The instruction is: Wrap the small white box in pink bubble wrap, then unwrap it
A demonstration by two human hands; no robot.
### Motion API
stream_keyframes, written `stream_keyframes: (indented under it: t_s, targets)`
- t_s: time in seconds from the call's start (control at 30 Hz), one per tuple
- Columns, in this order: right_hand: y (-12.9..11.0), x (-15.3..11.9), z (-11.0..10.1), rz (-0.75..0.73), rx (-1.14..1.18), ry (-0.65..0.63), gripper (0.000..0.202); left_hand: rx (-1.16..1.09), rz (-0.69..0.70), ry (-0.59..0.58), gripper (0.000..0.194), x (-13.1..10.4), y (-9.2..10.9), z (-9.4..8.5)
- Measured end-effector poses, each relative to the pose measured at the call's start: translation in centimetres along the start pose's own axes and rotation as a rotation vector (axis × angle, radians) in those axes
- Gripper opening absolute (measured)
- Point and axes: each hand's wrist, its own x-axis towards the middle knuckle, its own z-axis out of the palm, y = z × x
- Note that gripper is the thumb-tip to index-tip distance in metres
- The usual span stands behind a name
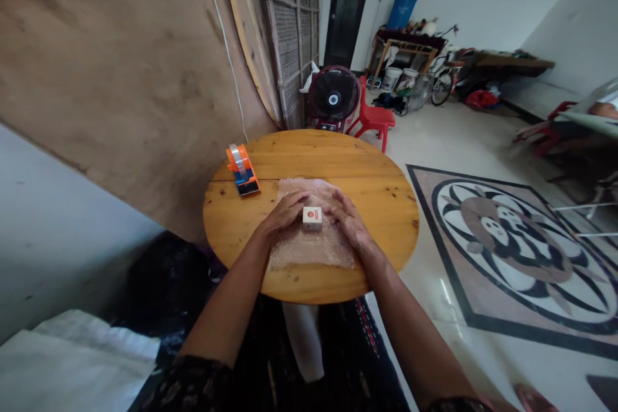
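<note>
A small white box [311, 218] with red print sits on a sheet of clear bubble wrap [313, 254], which lies flat on the round wooden table. Just left of the box, my left hand [286, 211] rests on the wrap with its fingers stretched forward. Its thumb side is close to the box; whether it touches cannot be made out. On the opposite side, my right hand [351, 222] lies over the wrap's right part, fingers extended and a gap between it and the box. Neither hand grips anything.
An orange and blue tape dispenser [244, 170] stands at the left of the table [376, 167]. Beyond the far edge are a fan [333, 98] and a red chair [375, 117]. A large board [120, 64] leans along the left wall.
</note>
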Motion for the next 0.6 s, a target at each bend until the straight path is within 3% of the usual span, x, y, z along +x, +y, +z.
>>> stream_keyframes:
  t_s: [0.23, 0.47, 0.6]
  targets:
    - [-1.5, 0.4, 0.0, 0.226, 0.237, 0.07, 0.067, 0.025, -0.004, 0.004, 0.05, 0.0, 0.3, 0.0]
    - [-2.5, 0.1, -0.5, 0.223, 0.31, 0.044, 0.062, 0.037, -0.013, -0.001, 0.053, 0.1, 0.3, 0.1]
    - [-2.2, -0.8, -0.6, 0.169, 0.275, -0.068, 0.049, 0.027, -0.003, 0.0, 0.054, 0.0, 0.5, 0.2]
